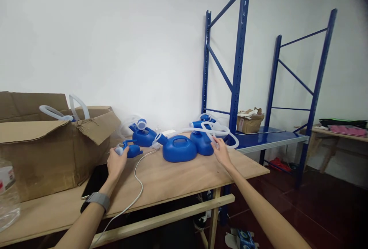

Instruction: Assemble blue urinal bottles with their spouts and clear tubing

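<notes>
My left hand [116,164] is closed around a small blue plastic cap piece with a white end [133,150], held just above the table. My right hand [221,152] pinches a clear flexible tube [233,141], whose loops spread around the fingers. Between the hands, a blue urinal bottle [178,154] with a moulded handle rests on the table, its angled neck uncapped and pointing left. A second blue bottle [202,146] stands behind it, partly hidden by the tube. Farther back on the left sits another blue bottle [146,138] with a white-ended neck.
An open cardboard box [43,164] with tubing sticking out fills the table's left side. A dark phone [96,180] lies beside it, near a plastic water bottle [8,195]. A white cable [140,185] crosses the wooden table [161,180]. Blue shelving [240,49] rises at right.
</notes>
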Motion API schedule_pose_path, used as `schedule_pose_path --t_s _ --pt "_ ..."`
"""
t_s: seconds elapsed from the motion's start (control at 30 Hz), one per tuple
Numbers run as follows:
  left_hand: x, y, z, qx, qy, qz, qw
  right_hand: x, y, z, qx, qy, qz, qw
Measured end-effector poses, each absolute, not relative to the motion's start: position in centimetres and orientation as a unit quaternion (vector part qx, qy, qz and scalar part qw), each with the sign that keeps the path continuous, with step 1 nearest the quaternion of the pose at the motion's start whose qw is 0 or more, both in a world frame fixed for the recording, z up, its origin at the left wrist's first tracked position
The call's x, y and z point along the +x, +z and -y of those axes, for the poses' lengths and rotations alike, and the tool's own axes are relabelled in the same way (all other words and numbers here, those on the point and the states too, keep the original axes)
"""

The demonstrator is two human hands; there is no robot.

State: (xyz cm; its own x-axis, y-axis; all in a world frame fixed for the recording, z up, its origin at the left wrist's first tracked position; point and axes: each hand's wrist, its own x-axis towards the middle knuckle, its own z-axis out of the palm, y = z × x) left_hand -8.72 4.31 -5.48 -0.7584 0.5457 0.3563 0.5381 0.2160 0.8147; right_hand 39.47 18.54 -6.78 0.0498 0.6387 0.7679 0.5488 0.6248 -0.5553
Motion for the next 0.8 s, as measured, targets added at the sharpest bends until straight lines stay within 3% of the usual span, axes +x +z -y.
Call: schedule_pose_path --t_s 0.17,0.4,0.8 --pt "-8.4 -5.3 -4.1 0.353 0.518 -0.779 -0.005 43.5 -3.2 -19.8 -0.459 -0.051 0.639 0.615" --pt "-8.5 -5.5 -4.2 0.363 0.519 -0.774 -0.001 51.2 -0.2 -20.2 -0.523 -0.056 0.597 0.606" --pt "-8.1 -5.2 -3.9 0.369 0.504 -0.781 0.000 55.7 -6.8 -19.2 -0.526 0.123 0.719 0.436"
